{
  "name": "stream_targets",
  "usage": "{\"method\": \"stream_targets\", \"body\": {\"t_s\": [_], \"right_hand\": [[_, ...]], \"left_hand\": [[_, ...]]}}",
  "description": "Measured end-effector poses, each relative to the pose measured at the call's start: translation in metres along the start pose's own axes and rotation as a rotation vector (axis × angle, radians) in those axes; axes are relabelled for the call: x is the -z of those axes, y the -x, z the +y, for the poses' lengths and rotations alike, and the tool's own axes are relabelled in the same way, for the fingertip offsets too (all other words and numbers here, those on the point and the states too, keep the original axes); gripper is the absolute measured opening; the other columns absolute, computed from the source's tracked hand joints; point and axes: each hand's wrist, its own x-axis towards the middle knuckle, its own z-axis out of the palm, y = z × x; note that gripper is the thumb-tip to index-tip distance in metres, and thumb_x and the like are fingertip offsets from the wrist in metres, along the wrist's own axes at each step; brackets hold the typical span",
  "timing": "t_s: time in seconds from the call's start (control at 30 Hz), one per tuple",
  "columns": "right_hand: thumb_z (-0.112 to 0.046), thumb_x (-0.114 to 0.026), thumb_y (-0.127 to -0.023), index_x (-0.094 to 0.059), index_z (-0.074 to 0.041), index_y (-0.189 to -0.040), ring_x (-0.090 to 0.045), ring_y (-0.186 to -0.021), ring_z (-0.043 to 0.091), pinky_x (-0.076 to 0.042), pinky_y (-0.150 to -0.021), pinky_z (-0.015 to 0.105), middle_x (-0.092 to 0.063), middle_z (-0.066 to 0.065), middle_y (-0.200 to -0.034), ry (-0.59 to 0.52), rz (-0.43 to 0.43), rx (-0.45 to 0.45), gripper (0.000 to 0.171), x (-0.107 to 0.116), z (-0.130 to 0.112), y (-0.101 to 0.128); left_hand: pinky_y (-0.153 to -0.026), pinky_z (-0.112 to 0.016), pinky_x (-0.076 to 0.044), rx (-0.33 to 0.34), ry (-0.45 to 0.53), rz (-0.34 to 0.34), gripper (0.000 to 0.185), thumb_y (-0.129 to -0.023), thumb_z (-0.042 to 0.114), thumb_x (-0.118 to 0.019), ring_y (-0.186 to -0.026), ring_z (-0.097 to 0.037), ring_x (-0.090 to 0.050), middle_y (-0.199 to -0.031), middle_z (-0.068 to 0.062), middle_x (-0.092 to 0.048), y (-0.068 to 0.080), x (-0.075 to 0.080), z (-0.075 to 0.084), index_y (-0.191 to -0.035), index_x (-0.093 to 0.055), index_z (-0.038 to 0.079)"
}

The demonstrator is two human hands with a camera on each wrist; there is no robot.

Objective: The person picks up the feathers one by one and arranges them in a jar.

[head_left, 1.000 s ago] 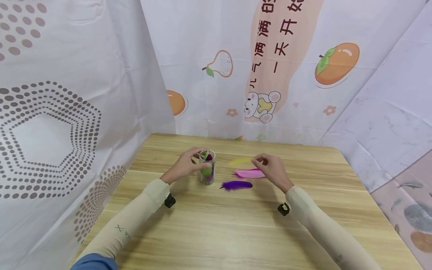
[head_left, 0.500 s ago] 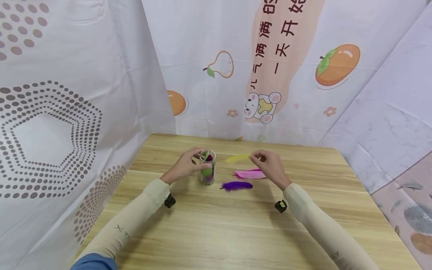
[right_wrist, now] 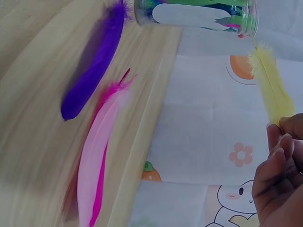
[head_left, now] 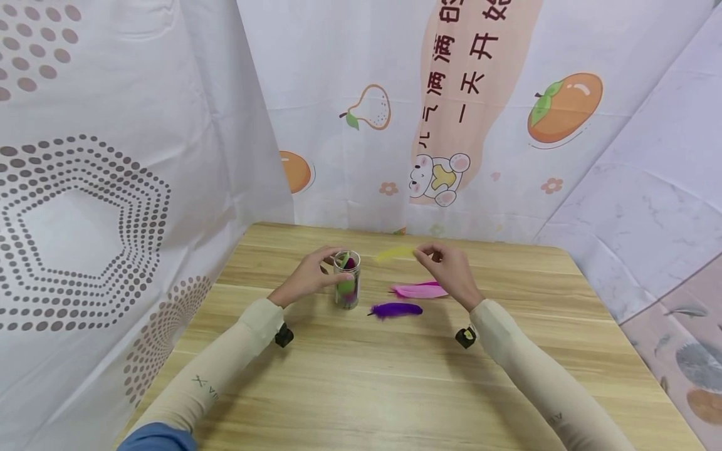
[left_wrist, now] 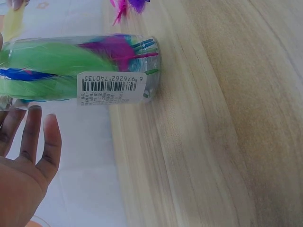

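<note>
A clear glass jar point(head_left: 346, 294) stands upright on the table with green, magenta and blue feathers inside. My left hand point(head_left: 310, 273) holds it near the top from the left, thumb in front and fingers behind. In the left wrist view a barcode label point(left_wrist: 112, 87) shows on the jar. Between thumb and fingertips my right hand point(head_left: 448, 269) pinches a yellow feather point(head_left: 397, 252) by its tip, raised above the table, with its quill end towards the jar point(right_wrist: 194, 16). Below that hand lie a pale pink feather point(head_left: 420, 290), partly over a magenta feather point(right_wrist: 101, 194), and a purple feather point(head_left: 395, 309).
All this is on a wooden table point(head_left: 361, 382). Behind its far edge hangs a white printed curtain point(head_left: 338, 169), and a dotted curtain point(head_left: 84, 238) hangs along the left side. Small black wrist cameras sit under both sleeves.
My right hand has lifted the yellow feather off the table and moved it up and slightly left, towards the jar. The left hand and the jar have stayed in place.
</note>
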Motion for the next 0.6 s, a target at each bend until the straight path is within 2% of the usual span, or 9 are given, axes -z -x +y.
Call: {"method": "stream_targets", "body": {"t_s": [0.27,0.6], "right_hand": [[-0.034,-0.071,-0.1,-0.078,-0.011,-0.102,-0.049,-0.063,0.019,-0.038,-0.056,0.03,-0.063,0.002,-0.074,-0.027,0.025,0.021,0.024,-0.002,-0.012,-0.005],[-0.03,-0.073,-0.099,-0.079,-0.011,-0.103,-0.05,-0.063,0.017,-0.039,-0.056,0.028,-0.068,-0.001,-0.079,-0.042,0.021,0.067,0.02,-0.011,-0.027,-0.014]], "left_hand": [[-0.089,-0.044,-0.052,0.002,-0.01,0.001,0.073,-0.085,0.059,-0.079,-0.111,-0.018,-0.056,-0.128,0.01,-0.061,0.0,0.0,0.001,-0.147,-0.058,0.026],[-0.086,-0.043,-0.052,0.009,-0.008,0.006,0.069,-0.084,0.059,-0.079,-0.11,-0.018,-0.055,-0.125,0.01,-0.062,-0.001,0.0,-0.001,-0.144,-0.059,0.031]]}}
